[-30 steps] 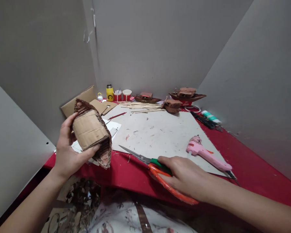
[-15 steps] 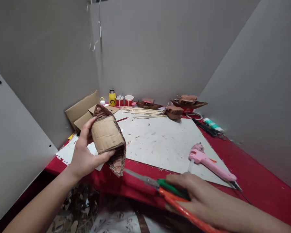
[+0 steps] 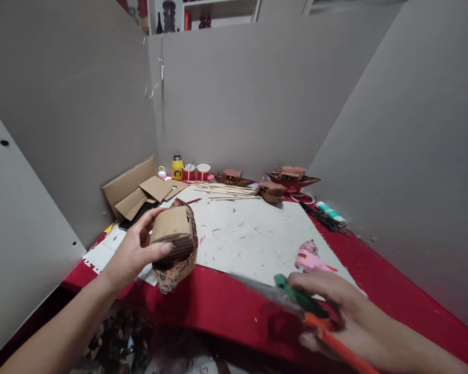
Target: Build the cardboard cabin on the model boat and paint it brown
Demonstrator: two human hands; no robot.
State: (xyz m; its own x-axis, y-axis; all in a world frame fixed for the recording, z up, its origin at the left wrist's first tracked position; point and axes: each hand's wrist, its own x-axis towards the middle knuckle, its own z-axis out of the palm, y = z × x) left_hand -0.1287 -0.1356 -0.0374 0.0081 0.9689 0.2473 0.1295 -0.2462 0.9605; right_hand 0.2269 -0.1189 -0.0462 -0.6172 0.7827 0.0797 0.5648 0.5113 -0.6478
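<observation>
My left hand [image 3: 130, 254] is closed around a small cardboard model boat [image 3: 174, 226], its thumb on the cabin's near side. The boat has a plain tan cabin roof and a brown, rough hull with corrugated edges, and it is held tilted above the table's front edge. In my right hand [image 3: 331, 301] is a pair of scissors [image 3: 296, 293] with green and orange handles; the blades point left and are blurred. The scissors are apart from the boat. Just beyond my right hand lies a pink glue gun [image 3: 309, 255], partly hidden by it.
A white board [image 3: 234, 234] with scraps lies on the red-covered table [image 3: 226, 301]. At the back are thin sticks [image 3: 226, 190], brown model boats [image 3: 234, 177], paper cups [image 3: 203, 172] and a yellow bottle [image 3: 177, 168]. Cardboard sheets [image 3: 128, 182] lean at left; grey panels [image 3: 234, 104] enclose the table.
My left hand has tipped the boat so more of the cabin's near side shows. My right hand has moved right with the scissors, away from the boat. The view has shifted upward.
</observation>
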